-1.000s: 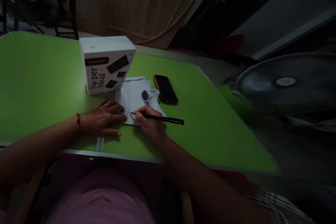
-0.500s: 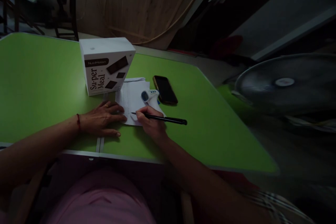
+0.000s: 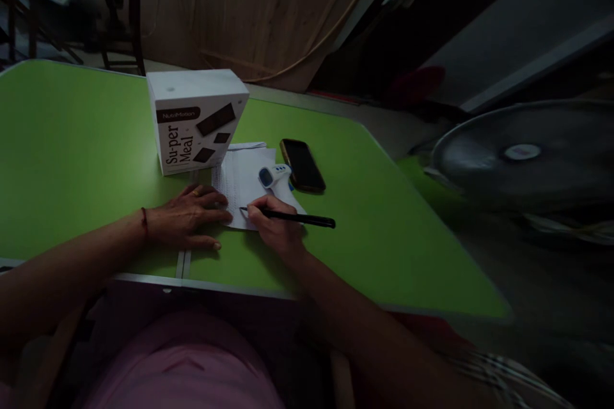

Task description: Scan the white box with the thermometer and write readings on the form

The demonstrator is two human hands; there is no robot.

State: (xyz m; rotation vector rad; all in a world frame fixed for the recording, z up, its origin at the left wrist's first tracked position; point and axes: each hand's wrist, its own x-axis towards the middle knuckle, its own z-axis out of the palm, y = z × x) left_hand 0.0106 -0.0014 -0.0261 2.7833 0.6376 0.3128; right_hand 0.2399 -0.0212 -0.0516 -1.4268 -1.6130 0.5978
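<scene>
My right hand (image 3: 277, 227) is closed round a black pen (image 3: 311, 220), its tip at the lower part of a white sheet of paper (image 3: 242, 179). Small writing or print runs along the paper's left side, too fine to read. My left hand (image 3: 192, 217) lies flat with fingers spread, the fingertips on the paper's left edge and the thumb on the table. Just beyond my right hand, a white thermometer gun (image 3: 281, 180) with a small display rests on the paper, its handle partly covered by that hand.
A white box (image 3: 196, 121) lettered "Su-per Meal" stands upright behind my left hand. A dark phone (image 3: 303, 165) lies right of the thermometer. All rest on a green folding table (image 3: 384, 243) with a pale rim. A large round metal lid or tray (image 3: 551, 160) is off to the right.
The pen's rear end has swung slightly left and its angle has shifted a little, while its tip stays near the same spot on the paper. My left hand keeps its place.
</scene>
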